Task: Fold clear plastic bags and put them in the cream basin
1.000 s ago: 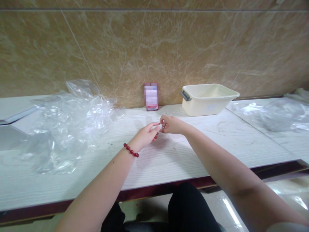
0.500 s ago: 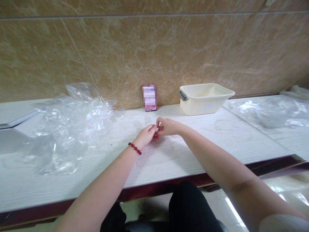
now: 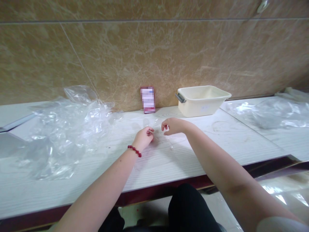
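Note:
My left hand (image 3: 144, 138), with a red bead bracelet (image 3: 134, 150) at its wrist, is low over the white table with its fingers curled together on a clear plastic bag (image 3: 171, 145). The bag lies flat and is hard to see against the wood grain; its edges show between and around both hands. To the right, my right hand (image 3: 174, 126) hovers over the same bag, fingers bent and thumb apart, with a gap between them. A short space separates the two hands.
Crumpled clear plastic bags (image 3: 70, 129) are heaped at the left, beside a grey-white panel (image 3: 14, 138). A phone (image 3: 148, 100) leans on the tiled wall. A cream plastic bin (image 3: 199, 108) with a grey handle stands behind my right hand. More clear plastic (image 3: 272, 112) lies far right.
My hands, which were together at the fingertips, have moved apart: the left slightly left and down, the right slightly right. The view has tilted up a little.

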`<state>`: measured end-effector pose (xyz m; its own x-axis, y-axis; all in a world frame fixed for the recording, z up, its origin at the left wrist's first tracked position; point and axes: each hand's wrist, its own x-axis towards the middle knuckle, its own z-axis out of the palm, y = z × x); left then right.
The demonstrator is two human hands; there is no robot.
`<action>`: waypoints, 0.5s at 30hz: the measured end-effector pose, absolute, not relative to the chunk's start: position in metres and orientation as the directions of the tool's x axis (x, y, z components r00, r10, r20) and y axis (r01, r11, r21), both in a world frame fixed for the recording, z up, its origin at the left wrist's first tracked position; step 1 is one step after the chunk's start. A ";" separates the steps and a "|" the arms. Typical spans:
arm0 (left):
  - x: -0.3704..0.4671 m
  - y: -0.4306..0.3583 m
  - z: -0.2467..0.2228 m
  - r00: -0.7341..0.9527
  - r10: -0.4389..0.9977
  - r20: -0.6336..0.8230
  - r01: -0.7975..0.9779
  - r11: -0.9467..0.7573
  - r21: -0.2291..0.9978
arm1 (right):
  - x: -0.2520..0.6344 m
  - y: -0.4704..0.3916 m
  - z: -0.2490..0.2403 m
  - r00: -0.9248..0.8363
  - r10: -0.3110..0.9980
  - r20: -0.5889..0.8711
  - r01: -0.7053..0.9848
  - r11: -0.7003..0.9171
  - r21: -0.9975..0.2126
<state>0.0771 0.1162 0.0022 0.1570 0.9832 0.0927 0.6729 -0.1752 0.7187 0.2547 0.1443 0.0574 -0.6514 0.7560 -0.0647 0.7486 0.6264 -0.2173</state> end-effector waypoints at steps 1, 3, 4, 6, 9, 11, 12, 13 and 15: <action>0.077 0.116 0.003 0.154 0.983 0.097 0.680 -0.176 0.711 | 0.256 0.143 0.059 -0.646 0.756 -0.099 0.758 0.621 -0.202; 0.078 0.115 0.003 0.145 0.984 0.104 0.694 -0.176 0.698 | 0.256 0.141 0.061 -0.644 0.749 -0.155 0.764 0.618 -0.187; 0.079 0.115 0.004 0.140 0.984 0.106 0.701 -0.174 0.691 | 0.256 0.140 0.061 -0.645 0.744 -0.175 0.764 0.619 -0.181; 0.079 0.115 0.004 0.134 0.985 0.105 0.712 -0.169 0.681 | 0.255 0.139 0.061 -0.640 0.740 -0.209 0.769 0.617 -0.169; 0.078 0.115 0.005 0.145 0.985 0.099 0.718 -0.173 0.674 | 0.253 0.138 0.061 -0.619 0.744 -0.252 0.785 0.599 -0.161; 0.077 0.115 0.005 0.163 0.983 0.087 0.720 -0.179 0.671 | 0.252 0.137 0.061 -0.613 0.745 -0.263 0.790 0.592 -0.160; 0.077 0.115 0.005 0.174 0.982 0.079 0.720 -0.181 0.670 | 0.252 0.137 0.062 -0.612 0.745 -0.266 0.790 0.592 -0.159; 0.076 0.115 0.005 0.182 0.981 0.072 0.721 -0.183 0.669 | 0.252 0.137 0.062 -0.611 0.744 -0.271 0.790 0.592 -0.158; 0.076 0.114 0.006 0.189 0.980 0.068 0.729 -0.187 0.659 | 0.252 0.138 0.062 -0.611 0.741 -0.279 0.790 0.593 -0.156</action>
<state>0.0759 0.1142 0.0058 0.1893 0.9796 0.0681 0.7288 -0.1866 0.6588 0.2520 0.1375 0.0615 -0.6108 0.7409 -0.2792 0.7902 0.5926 -0.1564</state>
